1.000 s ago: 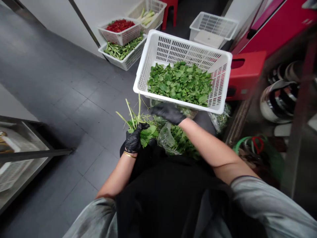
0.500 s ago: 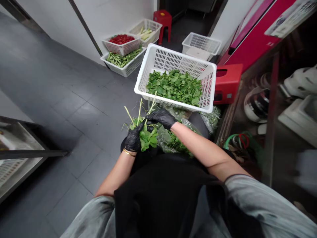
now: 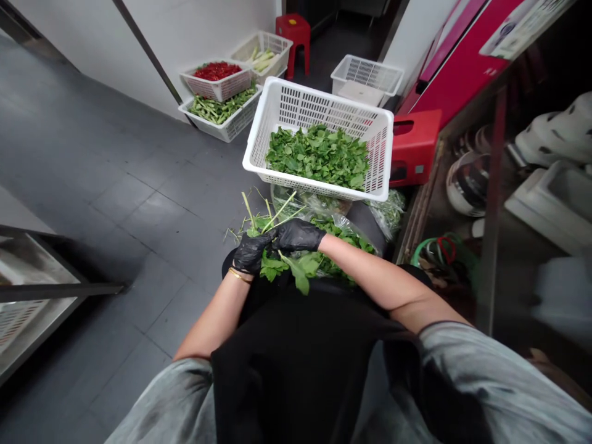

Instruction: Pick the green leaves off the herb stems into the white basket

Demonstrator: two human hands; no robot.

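Observation:
Both hands wear black gloves and meet low in front of me. My left hand (image 3: 251,251) is closed around leafy green stems (image 3: 274,266), whose pale stalks point up and away. Against it, my right hand (image 3: 298,236) is closed with its fingertips on the same greens; a leafy sprig (image 3: 300,271) hangs below it. Just beyond the hands stands a white plastic basket (image 3: 319,192) with picked green leaves (image 3: 319,157) inside. Under my right forearm lies a clear plastic bag (image 3: 340,225) of more greens. My fingertips are partly hidden by leaves.
Thin stem scraps (image 3: 235,233) lie beyond my left hand. A red stool (image 3: 416,145) stands beside the basket. Farther off are baskets of red chillies (image 3: 217,71) and cut green vegetables (image 3: 222,109), and another white basket (image 3: 367,74). A metal shelf edge (image 3: 493,216) runs along the right.
The hands have drawn closer together and the stalks now lean further right. A leafy sprig now hangs below my right hand. The whole view has shifted slightly.

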